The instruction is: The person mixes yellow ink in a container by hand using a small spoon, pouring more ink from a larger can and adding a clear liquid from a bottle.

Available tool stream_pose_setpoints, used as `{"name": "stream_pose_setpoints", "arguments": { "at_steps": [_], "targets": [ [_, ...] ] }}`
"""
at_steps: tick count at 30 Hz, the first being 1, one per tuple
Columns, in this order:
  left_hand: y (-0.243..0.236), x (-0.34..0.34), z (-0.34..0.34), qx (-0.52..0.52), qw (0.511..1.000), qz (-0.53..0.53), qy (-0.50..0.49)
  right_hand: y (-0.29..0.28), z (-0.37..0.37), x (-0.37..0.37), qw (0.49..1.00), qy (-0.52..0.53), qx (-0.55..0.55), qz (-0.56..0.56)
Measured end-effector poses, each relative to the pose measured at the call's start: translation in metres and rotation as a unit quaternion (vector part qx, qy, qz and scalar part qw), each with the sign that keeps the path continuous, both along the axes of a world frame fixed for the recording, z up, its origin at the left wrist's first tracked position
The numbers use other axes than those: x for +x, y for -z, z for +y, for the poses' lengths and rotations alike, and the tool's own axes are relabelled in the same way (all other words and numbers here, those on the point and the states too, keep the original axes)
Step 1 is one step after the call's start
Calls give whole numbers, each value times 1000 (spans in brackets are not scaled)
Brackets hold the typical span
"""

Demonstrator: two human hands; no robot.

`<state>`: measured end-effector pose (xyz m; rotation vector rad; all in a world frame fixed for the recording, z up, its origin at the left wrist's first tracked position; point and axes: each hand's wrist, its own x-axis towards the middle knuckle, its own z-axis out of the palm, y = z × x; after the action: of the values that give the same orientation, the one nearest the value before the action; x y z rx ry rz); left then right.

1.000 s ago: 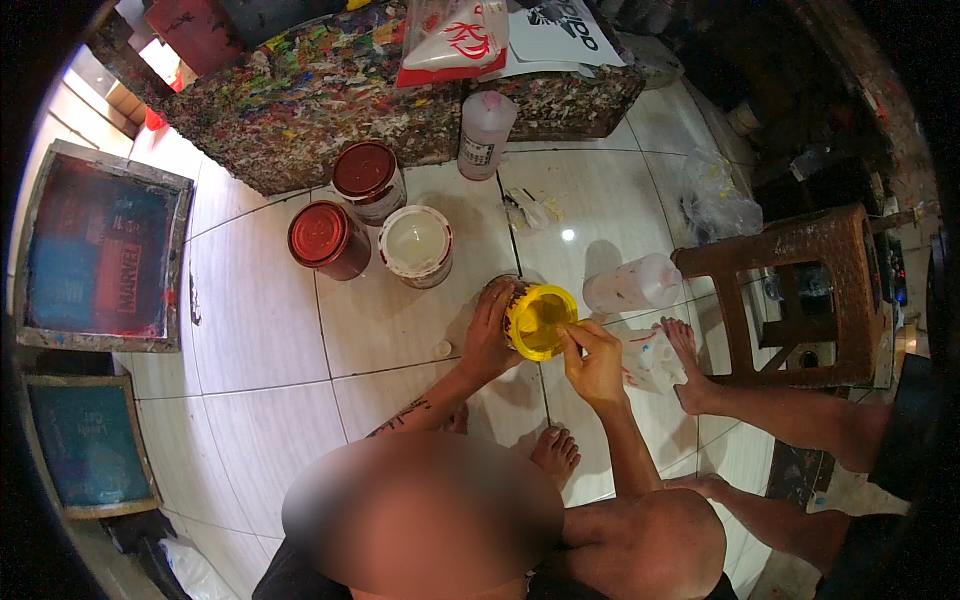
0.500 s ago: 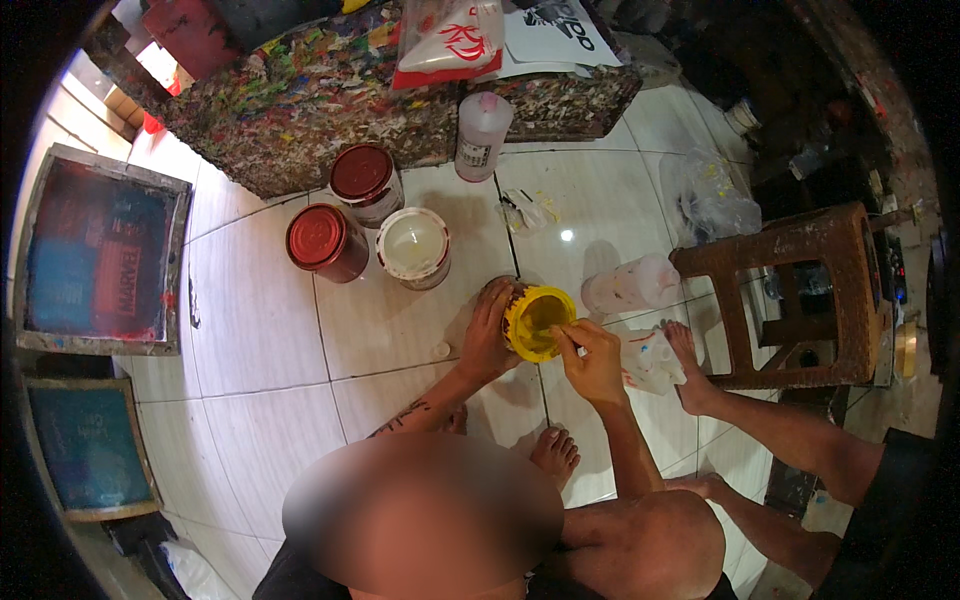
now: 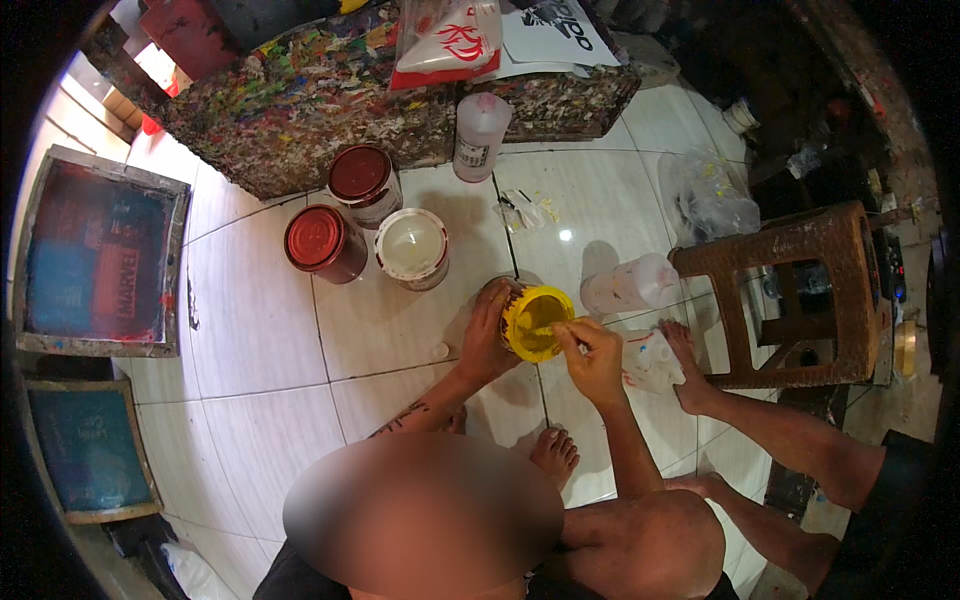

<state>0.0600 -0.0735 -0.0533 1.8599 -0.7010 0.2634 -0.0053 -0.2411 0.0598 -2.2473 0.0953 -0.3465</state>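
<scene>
My left hand [image 3: 488, 335] is wrapped round the side of a paint pot [image 3: 509, 318] smeared yellow at the rim, which is tilted toward me. Yellow paint [image 3: 535, 312] lies inside it. My right hand [image 3: 594, 357] pinches a paint-coated stirring stick [image 3: 545, 331] whose far end dips into the pot; its exact shape is hidden by paint and fingers. Beyond the pot stand an open tub of whitish paste [image 3: 412, 245] and two tins with red-brown lids [image 3: 318, 238], [image 3: 360, 174].
Right of the pot is a pinkish plastic bottle [image 3: 630, 283], then a brown stool [image 3: 780, 365] and another person's bare foot [image 3: 683, 365]. A second bottle [image 3: 482, 140] stands by the paint-crusted block [image 3: 320, 100]. Framed screens [image 3: 105, 250] lean at left. A small white cap [image 3: 441, 350] lies on the tiles.
The stirring stick has shifted inside the pot and more of its yellow-coated part shows. My right hand has moved very slightly; my left hand keeps its hold.
</scene>
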Motion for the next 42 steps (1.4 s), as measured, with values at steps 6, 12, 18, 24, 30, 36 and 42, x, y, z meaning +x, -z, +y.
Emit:
{"name": "stream_pose_setpoints", "arguments": {
  "at_steps": [6,12,18,24,30,36,42],
  "targets": [
    [-2,0,2,-11,1000,-16,-3,-4,2,-1,1000,-9,-5,27],
    [-2,-1,1,-15,1000,-10,4,-8,1,-1,1000,1,-12,20],
    [-7,-1,3,-4,1000,-9,1,-13,2,0,999,-4,-6,38],
    [-6,-1,3,-2,1000,-18,3,-9,3,-2,1000,8,9,17],
    [-9,-1,1,0,1000,-22,1,-3,-3,-3,999,13,31,14],
    [-10,-2,2,6,1000,-21,-5,-3,0,-3,999,12,42,7],
    [-9,0,1,-9,1000,-21,8,-1,-3,-6,1000,3,24,-2]
  ]
}}
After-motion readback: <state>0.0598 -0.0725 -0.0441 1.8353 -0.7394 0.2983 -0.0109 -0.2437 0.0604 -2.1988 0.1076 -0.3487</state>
